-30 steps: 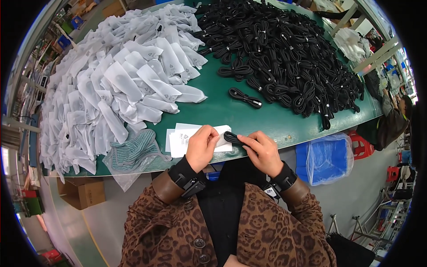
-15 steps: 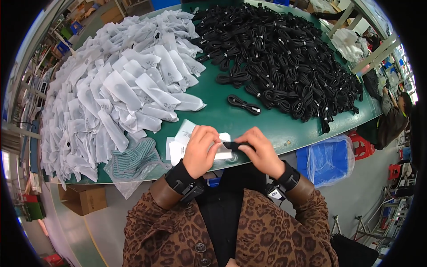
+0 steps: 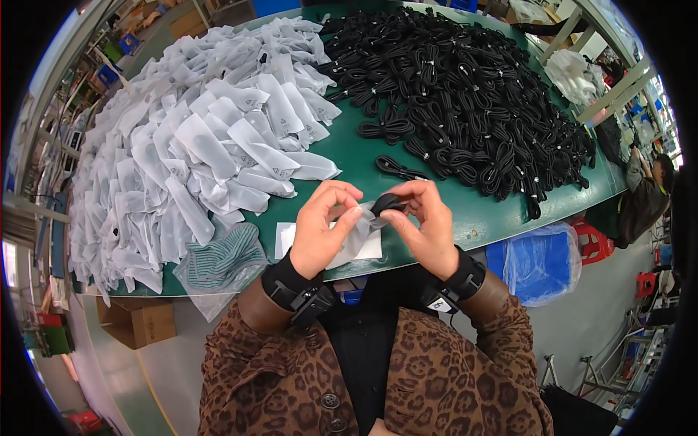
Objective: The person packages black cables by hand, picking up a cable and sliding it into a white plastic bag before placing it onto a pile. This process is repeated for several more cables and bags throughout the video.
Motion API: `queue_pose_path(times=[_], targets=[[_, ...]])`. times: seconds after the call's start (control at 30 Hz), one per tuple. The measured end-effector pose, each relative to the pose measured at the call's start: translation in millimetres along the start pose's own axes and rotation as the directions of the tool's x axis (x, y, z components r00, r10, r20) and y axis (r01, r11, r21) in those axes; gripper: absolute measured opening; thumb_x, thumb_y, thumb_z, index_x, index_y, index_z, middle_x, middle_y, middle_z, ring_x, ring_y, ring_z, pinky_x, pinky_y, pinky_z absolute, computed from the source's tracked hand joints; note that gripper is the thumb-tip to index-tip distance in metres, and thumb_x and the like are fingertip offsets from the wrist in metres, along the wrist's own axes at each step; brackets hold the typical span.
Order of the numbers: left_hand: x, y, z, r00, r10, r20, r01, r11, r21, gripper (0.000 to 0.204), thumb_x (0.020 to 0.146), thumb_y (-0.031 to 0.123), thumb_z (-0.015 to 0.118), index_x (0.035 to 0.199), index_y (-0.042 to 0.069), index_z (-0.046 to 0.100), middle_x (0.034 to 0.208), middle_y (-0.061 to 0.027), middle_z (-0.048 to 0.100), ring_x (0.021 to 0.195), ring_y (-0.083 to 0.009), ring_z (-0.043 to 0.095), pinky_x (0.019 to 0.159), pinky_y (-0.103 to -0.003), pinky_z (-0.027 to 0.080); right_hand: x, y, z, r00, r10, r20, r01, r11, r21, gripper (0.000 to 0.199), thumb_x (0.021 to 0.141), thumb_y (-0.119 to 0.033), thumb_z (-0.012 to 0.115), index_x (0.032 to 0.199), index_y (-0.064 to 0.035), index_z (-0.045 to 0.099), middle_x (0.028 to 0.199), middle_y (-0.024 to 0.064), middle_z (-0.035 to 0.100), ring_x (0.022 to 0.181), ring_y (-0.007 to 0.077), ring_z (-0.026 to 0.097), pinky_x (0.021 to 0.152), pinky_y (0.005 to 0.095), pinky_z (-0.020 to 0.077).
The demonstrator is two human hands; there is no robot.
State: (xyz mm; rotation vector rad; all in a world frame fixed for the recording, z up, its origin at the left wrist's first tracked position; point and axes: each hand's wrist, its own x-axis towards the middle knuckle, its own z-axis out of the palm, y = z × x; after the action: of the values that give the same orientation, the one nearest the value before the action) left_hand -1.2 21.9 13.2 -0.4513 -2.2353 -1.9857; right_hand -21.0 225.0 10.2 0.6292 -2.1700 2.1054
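Just above the near edge of the green table, my left hand pinches a frosted plastic bag. My right hand grips a coiled black cable between thumb and fingers, its end at the bag's mouth. How far the cable sits inside cannot be made out. Beneath my hands lies a stack of flat white bags, partly covered. One loose coiled cable rests a little beyond my right hand, nearer than the big heap of black cables.
A large pile of filled frosted bags covers the table's left side. Near its front lies a clear bag with a striped green cloth. Below the edge are a cardboard box, a plastic-lined blue bin and a red stool.
Both hands have risen slightly away from me. The frosted bag is now lifted off the stack, and the black cable has tilted upward at its mouth.
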Motion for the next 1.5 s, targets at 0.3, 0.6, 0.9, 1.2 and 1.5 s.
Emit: queue_pose_path(times=[0.3, 0.6, 0.9, 1.2, 1.5], targets=[[12.6, 14.8, -14.8, 0.942, -0.289, 0.173, 0.332, 0.715, -0.615, 0.011, 0.101, 0.013, 0.057, 0.098, 0.003, 0.06, 0.121, -0.0096, 0.061, 0.103, -0.0147, 0.06, 0.089, -0.031, 0.051, 13.7, -23.0, -0.6, 0.928, -0.239, 0.285, 0.317, 0.909, -0.271, 0.038, 0.077, 0.001, 0.08, 0.111, -0.0009, 0.064, 0.119, 0.0145, 0.057, 0.09, 0.018, 0.064, 0.072, 0.0275, 0.0544], [15.3, 13.4, -10.8, 0.903, -0.357, 0.238, 0.413, 0.569, -0.711, 0.019, 0.102, 0.014, 0.052, 0.105, -0.003, 0.06, 0.119, -0.0124, 0.062, 0.105, -0.0178, 0.062, 0.094, -0.034, 0.052, 15.7, -20.7, 9.4, 0.833, -0.472, 0.289, 0.541, 0.803, -0.249, 0.04, 0.075, 0.0, 0.082, 0.111, -0.0018, 0.065, 0.119, 0.0157, 0.06, 0.103, 0.0254, 0.063, 0.078, 0.0315, 0.0566], [18.9, 20.6, -8.9, 0.895, -0.352, 0.275, 0.42, 0.455, -0.785, 0.019, 0.103, 0.014, 0.052, 0.11, -0.002, 0.059, 0.115, -0.0122, 0.064, 0.097, -0.0173, 0.064, 0.088, -0.032, 0.052, 18.1, -18.3, 6.9, 0.786, -0.542, 0.296, 0.614, 0.741, -0.272, 0.037, 0.076, 0.005, 0.078, 0.109, -0.0006, 0.064, 0.111, 0.0151, 0.064, 0.097, 0.028, 0.065, 0.077, 0.0342, 0.0565], [10.2, 3.3, -8.8, 0.885, -0.312, 0.346, 0.451, 0.389, -0.804, 0.024, 0.104, 0.016, 0.049, 0.114, -0.004, 0.058, 0.113, -0.0127, 0.064, 0.099, -0.0191, 0.063, 0.094, -0.036, 0.052, 28.4, -42.3, 0.0, 0.887, -0.392, 0.246, 0.436, 0.885, -0.162, 0.017, 0.085, 0.005, 0.066, 0.101, 0.0002, 0.062, 0.103, 0.0125, 0.061, 0.085, 0.019, 0.062, 0.069, 0.0279, 0.0519], [42.3, 11.3, -134.7, 0.817, 0.011, -0.576, 0.05, 0.995, 0.091, 0.033, 0.101, 0.023, 0.057, 0.123, -0.001, 0.058, 0.117, -0.0086, 0.063, 0.11, -0.0205, 0.06, 0.093, -0.034, 0.049, 44.6, 9.3, -52.0, 0.951, -0.272, 0.15, 0.305, 0.724, -0.619, 0.023, 0.085, 0.002, 0.064, 0.107, -0.0021, 0.059, 0.106, 0.0127, 0.06, 0.086, 0.0219, 0.061, 0.075, 0.0298, 0.0512]])
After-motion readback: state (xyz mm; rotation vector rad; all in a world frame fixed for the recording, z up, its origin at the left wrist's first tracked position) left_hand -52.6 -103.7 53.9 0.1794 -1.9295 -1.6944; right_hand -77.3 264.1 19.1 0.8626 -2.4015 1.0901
